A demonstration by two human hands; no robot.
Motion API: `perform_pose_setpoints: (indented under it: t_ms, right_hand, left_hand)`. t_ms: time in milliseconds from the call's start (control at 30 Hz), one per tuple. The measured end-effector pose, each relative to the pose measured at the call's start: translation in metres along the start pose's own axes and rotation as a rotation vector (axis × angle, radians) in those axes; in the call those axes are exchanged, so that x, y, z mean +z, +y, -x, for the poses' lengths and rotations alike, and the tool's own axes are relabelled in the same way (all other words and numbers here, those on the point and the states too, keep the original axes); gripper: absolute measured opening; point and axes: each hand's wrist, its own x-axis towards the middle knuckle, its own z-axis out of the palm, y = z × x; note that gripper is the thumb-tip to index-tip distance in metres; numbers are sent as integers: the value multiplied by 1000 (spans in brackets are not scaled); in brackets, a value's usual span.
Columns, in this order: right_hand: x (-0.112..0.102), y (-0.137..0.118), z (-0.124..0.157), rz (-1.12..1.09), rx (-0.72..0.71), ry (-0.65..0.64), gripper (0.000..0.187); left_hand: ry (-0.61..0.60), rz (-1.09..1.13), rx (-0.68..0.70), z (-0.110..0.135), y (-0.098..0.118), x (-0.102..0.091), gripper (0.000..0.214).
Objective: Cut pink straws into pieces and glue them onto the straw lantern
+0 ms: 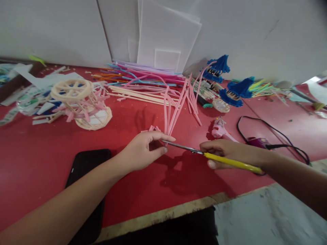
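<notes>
The red surface (pixel 133 204) runs past the left and right edges; white sheets (pixel 168 34) lean against the grey wall behind it, cut off at the top; the pile of coloured sticks (pixel 153 76) lies along the wall, its lower layers hidden; the black phone (pixel 88 165) is partly covered by the left forearm; left of the pile, the round wooden frame (pixel 72 89) stands among scraps too jumbled to make out; two blue-topped models (pixel 240 90) stand far right.

The left hand (pixel 143 148) pinches the pink strips (pixel 175 115) between thumb and finger, over the middle of the surface, their tops fanning up before the pile; the right hand (pixel 224 153) has its fingers wrapped around the yellow-handled scissors (pixel 214 157), whose tips reach the strips' lower ends, partly masked by the left hand; whether the blades meet I cannot tell; the pink glue gun (pixel 219 131) lies just beyond the right hand, its rear hidden; a purple thing (pixel 258 143) with a black cord lies near the right wrist.
</notes>
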Motion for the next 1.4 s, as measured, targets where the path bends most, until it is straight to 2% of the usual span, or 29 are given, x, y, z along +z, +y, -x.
perform_pose_setpoints:
  t_ms: [200, 700, 967, 1267, 1400]
  right_hand:
    - [-2, -5, -2, 20, 11, -12, 47]
    - [-5, -2, 0, 121, 84, -71, 46]
    - [-3, -8, 4, 140, 111, -86, 48]
    - [2, -11, 3, 104, 127, -85, 53]
    - [5, -12, 1, 197, 121, 1, 55]
  left_hand:
    - [-43, 75, -40, 1, -1, 2, 26]
    - [-165, 43, -227, 1, 3, 0, 35]
    - [-177, 68, -260, 3, 6, 2, 33]
    - [-157, 91, -218, 3, 3, 2, 31]
    - [-160, 68, -250, 3, 1, 2, 32]
